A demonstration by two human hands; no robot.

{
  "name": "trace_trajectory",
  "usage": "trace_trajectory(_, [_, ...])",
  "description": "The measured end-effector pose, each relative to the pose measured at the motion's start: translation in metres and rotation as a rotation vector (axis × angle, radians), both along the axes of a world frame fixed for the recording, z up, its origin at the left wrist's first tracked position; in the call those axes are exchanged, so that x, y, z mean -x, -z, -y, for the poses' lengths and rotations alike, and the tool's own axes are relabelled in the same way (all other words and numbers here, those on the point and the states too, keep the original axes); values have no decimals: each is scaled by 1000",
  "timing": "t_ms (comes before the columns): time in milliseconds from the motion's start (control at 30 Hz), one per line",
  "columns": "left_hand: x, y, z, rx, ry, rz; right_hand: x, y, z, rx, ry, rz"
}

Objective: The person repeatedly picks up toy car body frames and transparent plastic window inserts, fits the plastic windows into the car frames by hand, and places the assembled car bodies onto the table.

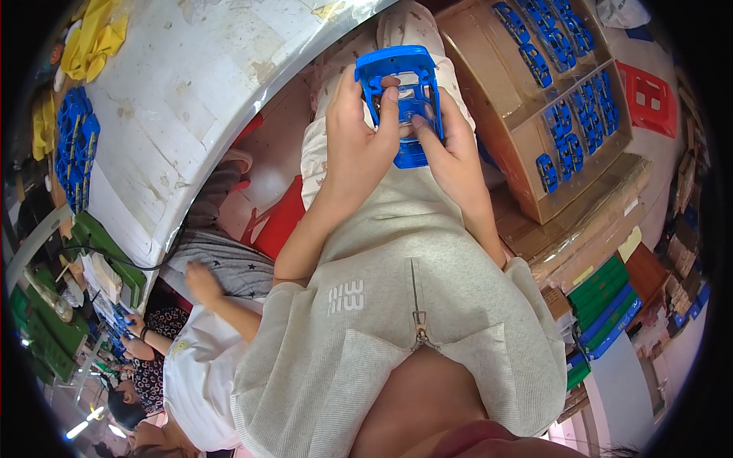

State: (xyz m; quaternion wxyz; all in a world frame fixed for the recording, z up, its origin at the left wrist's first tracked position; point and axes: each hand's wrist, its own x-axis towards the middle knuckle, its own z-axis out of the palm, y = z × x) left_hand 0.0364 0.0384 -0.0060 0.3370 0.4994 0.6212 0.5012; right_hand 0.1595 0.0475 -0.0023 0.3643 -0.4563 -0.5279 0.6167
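Over my lap I hold a blue plastic toy car body shell, its hollow inside facing up. My left hand grips its left side, with the thumb reaching into the shell. Around the right side closes my right hand, its thumb pressed inside near the lower middle. A clear, glassy-looking insert shows within the shell between the thumbs. Fingers on the underside are partly hidden by the shell.
To the left curves a white table bearing stacked blue shells and yellow pieces. At right stands a cardboard box with rows of blue toy cars. Beyond is a red stool. A co-worker in white sits lower left.
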Motion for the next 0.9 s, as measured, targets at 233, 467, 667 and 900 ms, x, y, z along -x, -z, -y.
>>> trace_trajectory(233, [-6,-4,3,3,-7,28,-2,7,3,1,44,38])
trace_trajectory(467, [-23,3,10,16,0,-18,1,6,3,-19,-22,166])
trace_trajectory(667, [22,-35,15,93,-140,-60,-66,49,-10,12,-123,-71])
trace_trajectory(900, [206,-50,41,226,-651,-634,-328,228,8,135,963,1041])
